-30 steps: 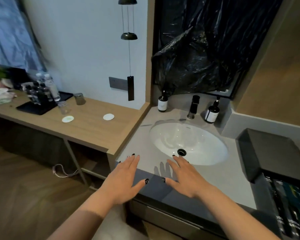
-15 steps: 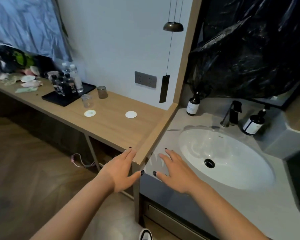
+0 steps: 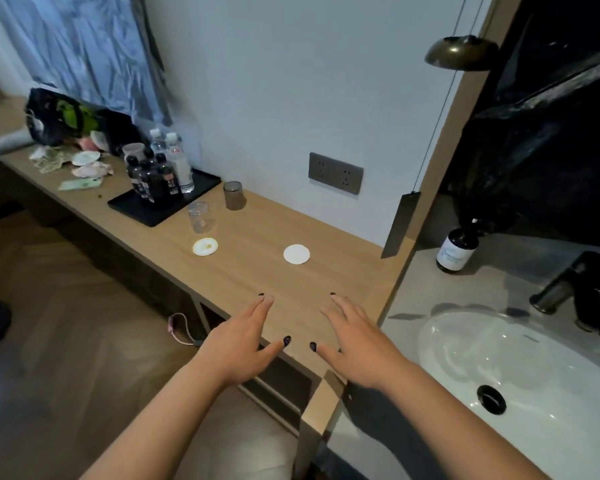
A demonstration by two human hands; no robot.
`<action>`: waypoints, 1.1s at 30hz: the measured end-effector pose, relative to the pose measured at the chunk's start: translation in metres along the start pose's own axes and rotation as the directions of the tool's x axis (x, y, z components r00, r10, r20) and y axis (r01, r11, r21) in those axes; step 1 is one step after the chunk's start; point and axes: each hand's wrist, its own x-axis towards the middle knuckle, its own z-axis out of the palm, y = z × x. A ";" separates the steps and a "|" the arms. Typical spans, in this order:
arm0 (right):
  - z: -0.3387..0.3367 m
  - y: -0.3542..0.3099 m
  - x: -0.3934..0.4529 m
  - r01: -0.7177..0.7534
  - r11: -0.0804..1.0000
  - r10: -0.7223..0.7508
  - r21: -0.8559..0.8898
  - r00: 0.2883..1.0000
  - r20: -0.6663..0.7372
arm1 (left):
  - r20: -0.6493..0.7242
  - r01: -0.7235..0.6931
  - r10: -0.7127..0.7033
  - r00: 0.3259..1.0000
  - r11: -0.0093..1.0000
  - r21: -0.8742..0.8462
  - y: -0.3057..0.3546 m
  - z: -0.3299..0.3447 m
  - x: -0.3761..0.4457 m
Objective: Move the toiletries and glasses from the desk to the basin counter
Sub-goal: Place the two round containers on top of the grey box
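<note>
Both my left hand (image 3: 238, 348) and right hand (image 3: 357, 348), spread and empty, have shifted from basin counter (image 3: 430, 299) to desk (image 3: 257, 237), so pickup is next: glasses (image 3: 199, 217) stand beside the tray (image 3: 167, 199) of bottles (image 3: 156, 174)

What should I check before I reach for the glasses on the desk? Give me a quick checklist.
1. Left hand free: ok, fingers straight, holding nothing.
2. Right hand free: ok, open and holding nothing.
3. Clear glass upright on the desk: ok.
4. Tinted glass upright near the wall: ok.
5. Glasses empty: cannot tell.
6. Room on the basin counter beside the brown bottle: ok, bare surface shows.
</note>
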 end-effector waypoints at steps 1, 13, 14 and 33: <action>-0.001 -0.001 0.010 -0.001 1.000 0.001 0.001 1.000 0.010 | 0.005 0.006 -0.006 1.000 1.000 -0.008 -0.006 -0.001 0.006; 0.014 -0.051 0.139 -0.034 0.999 0.034 -0.001 0.998 0.060 | 0.060 -0.026 0.030 0.998 0.997 -0.072 -0.116 -0.022 0.087; 0.017 -0.058 0.152 -0.048 0.999 0.048 0.000 0.997 0.059 | 0.078 -0.036 0.042 0.996 0.997 -0.069 -0.129 -0.024 0.096; 0.077 -0.117 0.302 -0.313 0.917 0.309 0.247 0.949 0.056 | 0.200 0.023 0.013 0.980 0.984 -0.174 -0.302 -0.057 0.229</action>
